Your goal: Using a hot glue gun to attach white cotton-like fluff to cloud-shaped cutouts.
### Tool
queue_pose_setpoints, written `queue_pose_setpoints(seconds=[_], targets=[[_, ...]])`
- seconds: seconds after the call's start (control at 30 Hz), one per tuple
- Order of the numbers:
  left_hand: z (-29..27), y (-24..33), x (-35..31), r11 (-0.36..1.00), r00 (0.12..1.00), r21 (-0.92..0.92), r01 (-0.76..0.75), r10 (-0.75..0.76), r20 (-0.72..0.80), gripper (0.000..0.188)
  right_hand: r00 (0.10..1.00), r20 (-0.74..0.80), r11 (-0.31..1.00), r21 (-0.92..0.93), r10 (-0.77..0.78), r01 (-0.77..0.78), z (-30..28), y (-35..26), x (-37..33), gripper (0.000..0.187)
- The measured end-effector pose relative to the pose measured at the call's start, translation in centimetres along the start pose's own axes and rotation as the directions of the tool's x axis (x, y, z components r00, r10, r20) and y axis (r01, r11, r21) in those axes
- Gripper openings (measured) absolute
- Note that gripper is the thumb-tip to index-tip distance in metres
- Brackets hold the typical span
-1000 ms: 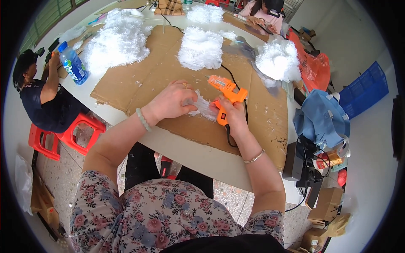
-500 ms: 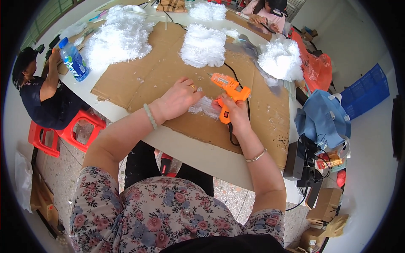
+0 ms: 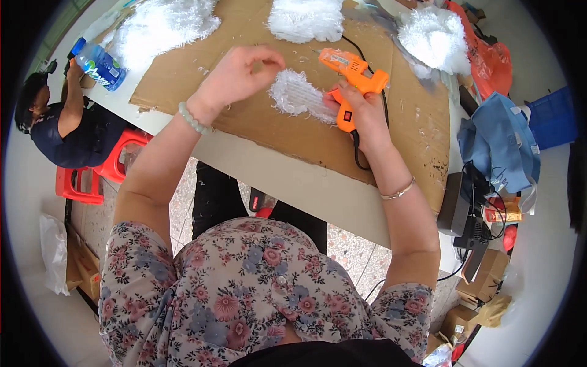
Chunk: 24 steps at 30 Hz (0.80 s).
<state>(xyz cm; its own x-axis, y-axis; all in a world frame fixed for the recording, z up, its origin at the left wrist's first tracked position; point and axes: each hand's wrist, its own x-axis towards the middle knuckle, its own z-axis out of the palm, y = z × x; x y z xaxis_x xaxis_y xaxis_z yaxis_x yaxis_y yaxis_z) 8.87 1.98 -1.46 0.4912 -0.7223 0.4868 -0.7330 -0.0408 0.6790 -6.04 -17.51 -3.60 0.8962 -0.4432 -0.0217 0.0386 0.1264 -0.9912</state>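
Observation:
An orange hot glue gun (image 3: pixel 349 68) is in my right hand (image 3: pixel 367 116); its nozzle points up and to the left, above the cardboard. Under the gun lies a small white fringed fabric piece (image 3: pixel 299 95), its right end partly behind my right hand. My left hand (image 3: pixel 235 76) is raised just left of that piece, apart from it. Thumb and forefinger are pinched together there, but anything between the tips is too small to make out. The gun's black cord (image 3: pixel 358 151) hangs from the handle.
A large cardboard sheet (image 3: pixel 183 92) covers much of the white table (image 3: pixel 257 165). White fluffy piles (image 3: pixel 162 30) and a fringed stack (image 3: pixel 306 19) lie farther back. A blue-labelled bottle (image 3: pixel 101 67) tilts at left, near a seated person (image 3: pixel 58 116). A blue bag (image 3: pixel 498 140) stands at right.
My left hand has lifted off the white fringed piece and moved up and left, uncovering more of it. My right hand still holds the glue gun. The whole view has shifted.

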Motion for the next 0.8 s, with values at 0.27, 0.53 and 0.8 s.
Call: queue_pose_setpoints(seconds=[0.27, 0.53, 0.8], targets=[[2.3, 0.2, -1.6, 0.862, 0.943, 0.388, -0.326, 0.266, 0.202, 0.007, 1.000, -0.004, 0.999, 0.045, 0.003, -0.003, 0.7, -0.3, -1.0, 0.022], [3.2, 1.5, -1.0, 0.798, 0.923, 0.471, -0.376, 0.278, 0.264, 0.019, 1.000, 0.007, 0.999, 0.041, -0.004, 0.004, 0.5, 0.2, -1.4, 0.023], [3.2, 0.9, 1.6, 0.762, 0.921, 0.537, -0.363, 0.206, 0.330, 0.020, 1.000, -0.008, 1.000, 0.009, -0.009, 0.009, 0.5, -0.4, -0.8, 0.024]])
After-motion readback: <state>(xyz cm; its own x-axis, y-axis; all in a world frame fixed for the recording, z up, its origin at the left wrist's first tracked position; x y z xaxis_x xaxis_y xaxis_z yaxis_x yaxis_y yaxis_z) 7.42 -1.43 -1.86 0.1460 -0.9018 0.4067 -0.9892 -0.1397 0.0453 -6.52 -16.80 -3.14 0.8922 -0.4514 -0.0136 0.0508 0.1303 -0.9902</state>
